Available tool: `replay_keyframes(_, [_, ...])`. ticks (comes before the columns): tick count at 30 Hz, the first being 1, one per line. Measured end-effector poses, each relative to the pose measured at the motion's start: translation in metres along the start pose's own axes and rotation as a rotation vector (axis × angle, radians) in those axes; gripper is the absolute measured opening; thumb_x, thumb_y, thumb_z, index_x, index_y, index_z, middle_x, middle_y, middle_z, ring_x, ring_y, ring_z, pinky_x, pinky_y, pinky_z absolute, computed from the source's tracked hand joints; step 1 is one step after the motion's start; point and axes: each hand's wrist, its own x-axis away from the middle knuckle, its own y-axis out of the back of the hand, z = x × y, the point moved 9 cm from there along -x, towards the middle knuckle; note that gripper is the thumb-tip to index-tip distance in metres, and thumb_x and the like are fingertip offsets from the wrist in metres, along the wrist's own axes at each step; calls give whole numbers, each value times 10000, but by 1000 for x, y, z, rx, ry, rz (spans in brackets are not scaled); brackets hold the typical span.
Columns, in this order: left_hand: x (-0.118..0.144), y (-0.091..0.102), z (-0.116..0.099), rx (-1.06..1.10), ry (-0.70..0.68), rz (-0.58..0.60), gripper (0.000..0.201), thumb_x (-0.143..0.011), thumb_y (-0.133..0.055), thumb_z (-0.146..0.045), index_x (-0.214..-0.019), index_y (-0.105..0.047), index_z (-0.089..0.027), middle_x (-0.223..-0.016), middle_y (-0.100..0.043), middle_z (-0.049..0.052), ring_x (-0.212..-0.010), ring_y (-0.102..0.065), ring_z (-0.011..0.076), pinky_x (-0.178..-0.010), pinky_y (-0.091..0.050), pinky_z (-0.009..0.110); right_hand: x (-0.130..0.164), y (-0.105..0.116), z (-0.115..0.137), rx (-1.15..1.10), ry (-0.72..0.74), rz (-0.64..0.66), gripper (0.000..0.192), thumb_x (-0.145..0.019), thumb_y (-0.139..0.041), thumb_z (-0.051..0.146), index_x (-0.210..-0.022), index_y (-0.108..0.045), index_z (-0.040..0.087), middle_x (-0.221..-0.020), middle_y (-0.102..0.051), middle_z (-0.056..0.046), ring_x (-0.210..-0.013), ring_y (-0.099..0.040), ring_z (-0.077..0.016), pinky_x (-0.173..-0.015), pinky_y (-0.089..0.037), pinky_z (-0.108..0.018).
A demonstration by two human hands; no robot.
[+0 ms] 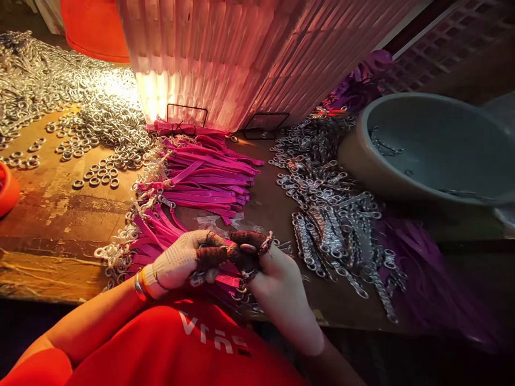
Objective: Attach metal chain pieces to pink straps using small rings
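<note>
My left hand (185, 260), in a whitish knitted glove with dark wrapped fingertips, meets my right hand (277, 279) just in front of my red shirt. Both hands are closed, fingers pinched together at a small piece that the fingertips mostly hide. The right hand wears a white glove, also with dark finger coverings. Just below the fingers show a pink strap end (228, 280) and a metal ring (241, 292); whether either is held is unclear. A bundle of pink straps (201, 179) with metal fittings at their left ends lies beyond the hands.
Loose metal rings (102, 174) and a large heap of chain pieces (116, 118) cover the left. Short chains (322, 230) lie at right beside a grey basin (364, 126). A corrugated translucent panel (209, 64) stands behind; an orange container (10, 187) sits at the left edge.
</note>
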Motion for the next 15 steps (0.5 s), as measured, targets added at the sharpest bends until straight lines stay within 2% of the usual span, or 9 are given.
replay_keyframes(3, [4, -1, -12, -193, -58, -75, 281, -885, -633, -434, -861, -556, -164, -527, -527, -45, -389, -390, 59, -374, -275, 170, -1, -7, 7, 252, 133, 8, 489, -788, -452, 88, -1244, -597, 187, -1175, -677, -115, -1035, -652, -236, -875, -542, -357])
replay_keyframes(5, [3, 0, -20, -327, -99, -84, 228, -909, -590, -374, -836, -554, -161, -567, -544, -35, -440, -439, 61, -411, -318, 162, -4, -13, 9, 430, 183, 64, 540, -718, -453, 65, -1236, -591, 135, -1223, -631, -166, -1069, -622, -265, -902, -521, -380])
replay_keyframes(7, [0, 1, -25, -425, -109, -72, 191, -912, -568, -323, -820, -552, -157, -599, -554, -27, -477, -470, 62, -439, -344, 159, -9, -21, 11, 578, 212, 170, 434, -682, -474, 64, -1077, -644, 124, -1101, -657, -165, -968, -627, -268, -838, -513, -364])
replay_keyframes(10, [-7, 5, -26, -420, -26, -57, 239, -906, -572, -379, -810, -533, -164, -575, -533, -33, -435, -446, 66, -403, -329, 171, -15, -28, 11, 743, 236, 302, 177, -709, -513, 113, -819, -645, 151, -830, -663, -127, -734, -601, -243, -639, -432, -320])
replay_keyframes(12, [-12, 6, -26, -361, 34, -60, 286, -893, -587, -441, -815, -521, -174, -547, -503, -46, -389, -399, 64, -365, -296, 177, -18, -26, 8, 749, 216, 325, 119, -741, -539, 164, -803, -640, 153, -779, -661, -120, -659, -574, -225, -575, -355, -308])
replay_keyframes(15, [-25, 5, -33, -316, 94, -54, 286, -892, -570, -450, -805, -514, -183, -518, -468, -55, -350, -332, 64, -337, -243, 188, -21, -19, -9, 536, 127, 300, 141, -825, -504, 199, -876, -632, 166, -760, -674, -79, -637, -562, -190, -566, -324, -278])
